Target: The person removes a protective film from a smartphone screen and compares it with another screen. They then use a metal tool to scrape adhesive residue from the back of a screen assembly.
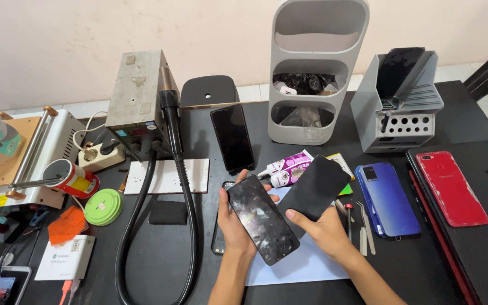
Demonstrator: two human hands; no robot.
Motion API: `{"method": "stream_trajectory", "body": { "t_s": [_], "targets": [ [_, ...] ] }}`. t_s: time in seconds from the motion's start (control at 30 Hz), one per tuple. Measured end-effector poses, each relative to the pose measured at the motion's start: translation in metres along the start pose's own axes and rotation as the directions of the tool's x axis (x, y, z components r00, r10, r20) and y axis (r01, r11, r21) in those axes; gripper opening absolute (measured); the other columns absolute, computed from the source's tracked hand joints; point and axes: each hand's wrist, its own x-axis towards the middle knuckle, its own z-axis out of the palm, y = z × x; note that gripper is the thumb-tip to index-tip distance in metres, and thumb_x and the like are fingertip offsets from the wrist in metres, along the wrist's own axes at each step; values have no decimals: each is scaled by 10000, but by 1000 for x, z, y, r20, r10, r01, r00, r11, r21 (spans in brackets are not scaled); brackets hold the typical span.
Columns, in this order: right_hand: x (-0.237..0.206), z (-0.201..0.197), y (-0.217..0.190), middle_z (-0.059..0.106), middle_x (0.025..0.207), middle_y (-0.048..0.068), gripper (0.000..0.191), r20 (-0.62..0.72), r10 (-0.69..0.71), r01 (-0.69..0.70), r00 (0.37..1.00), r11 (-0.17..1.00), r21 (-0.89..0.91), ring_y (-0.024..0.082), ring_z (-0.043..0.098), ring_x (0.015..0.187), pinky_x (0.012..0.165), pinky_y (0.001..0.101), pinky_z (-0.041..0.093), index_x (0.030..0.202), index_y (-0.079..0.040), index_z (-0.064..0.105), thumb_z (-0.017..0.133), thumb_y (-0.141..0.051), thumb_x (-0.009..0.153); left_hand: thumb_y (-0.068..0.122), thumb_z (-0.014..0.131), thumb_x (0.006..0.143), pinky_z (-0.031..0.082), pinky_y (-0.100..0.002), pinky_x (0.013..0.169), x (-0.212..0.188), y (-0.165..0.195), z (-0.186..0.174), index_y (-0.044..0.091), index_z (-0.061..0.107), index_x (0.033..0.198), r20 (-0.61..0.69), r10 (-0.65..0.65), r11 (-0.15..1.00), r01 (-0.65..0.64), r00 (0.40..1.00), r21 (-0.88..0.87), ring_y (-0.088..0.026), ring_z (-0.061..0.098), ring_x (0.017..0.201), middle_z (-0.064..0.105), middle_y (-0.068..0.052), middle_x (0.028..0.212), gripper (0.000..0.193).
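My left hand (pixel 231 223) grips a black phone (pixel 262 218) with a cracked, smudged screen, held tilted above the desk. My right hand (pixel 327 230) holds a flat matte black sheet (pixel 314 186) by its lower edge, just right of the phone. Under both lies a pale blue sheet of paper (pixel 306 264). Another dark phone (pixel 218 237) lies partly hidden beneath my left hand. A black phone (pixel 232 138) lies flat on the desk further back.
A blue phone (pixel 387 198) and tweezers (pixel 366 230) lie to the right, with a red phone (pixel 451 187) on a laptop (pixel 481 248). A hot-air station (pixel 138 101) with its hose (pixel 183 186), a grey shelf organiser (pixel 317 68), a tool holder (pixel 397 107) and a glue tube (pixel 282 165) stand behind.
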Motion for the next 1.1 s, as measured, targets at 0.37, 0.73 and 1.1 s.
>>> {"method": "stream_trajectory", "body": {
  "t_s": [0.37,0.73,1.1],
  "targets": [
    [3,-4,4,741,916,29,280,25,91,-90,996,995,-38,97,655,813,713,280,536,1036,4,725,763,-200,848,661,188,1015,592,-422,757,0,-1,0,14,483,1434,17,-3,1000,3,1000,25,-325,714,851,687,-208,980,825],
    [0,5,11,753,938,60,340,-54,197,-194,979,979,60,114,668,843,744,292,534,1048,61,730,792,-197,836,628,195,1021,591,-429,732,5,-14,-8,40,488,1427,-50,52,995,-48,997,91,-315,707,813,701,-209,957,772],
    [3,10,14,788,1023,42,298,-90,145,-130,985,979,159,92,687,913,826,261,533,1089,36,749,751,-142,850,584,235,1057,566,-382,825,4,-30,-14,19,495,1397,6,4,997,-4,1000,80,-267,691,887,704,-190,986,709]
  ]
}}
